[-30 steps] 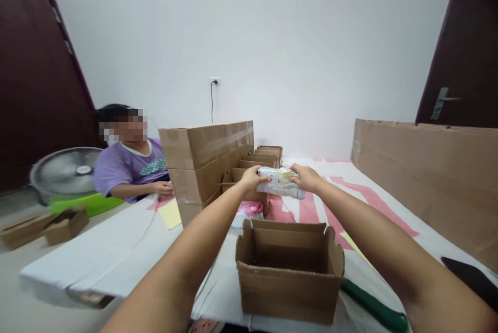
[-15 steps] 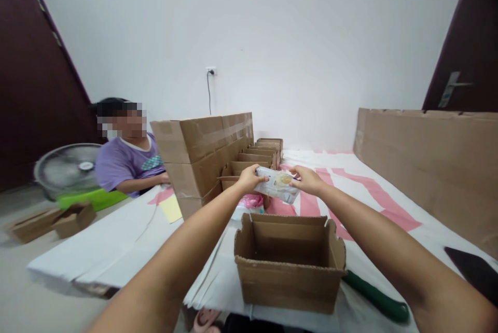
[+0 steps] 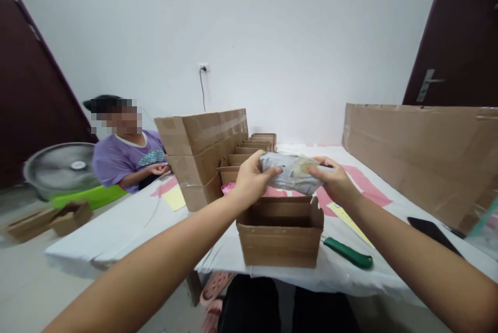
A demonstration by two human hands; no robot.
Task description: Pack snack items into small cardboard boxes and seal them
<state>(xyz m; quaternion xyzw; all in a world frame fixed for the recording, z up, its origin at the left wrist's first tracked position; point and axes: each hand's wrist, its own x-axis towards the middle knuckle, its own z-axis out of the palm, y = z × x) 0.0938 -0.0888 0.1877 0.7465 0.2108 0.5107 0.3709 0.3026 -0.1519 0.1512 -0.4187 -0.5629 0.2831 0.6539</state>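
Note:
A whitish-grey, plastic-wrapped packet [image 3: 292, 173] with a yellowish patch is held up between both hands; its contents cannot be made out. My left hand [image 3: 252, 176] grips its left end, thumb in front. At the other end, the fingers and thumb of my right hand [image 3: 337, 181] are closed on the packet. Just below it, an open-topped cardboard box [image 3: 278, 246] stands near the table's front edge. The packet is above the box's back rim, apart from it. A tool with a green handle [image 3: 349, 253] lies right of the box.
Stacked cardboard boxes [image 3: 202, 138] stand at left, with a row of open boxes [image 3: 237, 159] beside them. A long cardboard panel [image 3: 420, 151] borders the right. A yellow strip [image 3: 352, 223] and black phone-like slab [image 3: 433, 234] lie right. Another person [image 3: 126, 159] sits left near a fan [image 3: 58, 167].
The packet and both hands have come nearer to me, over the box's back rim. My view has shifted, bringing the yellow strip and more of my legs into sight.

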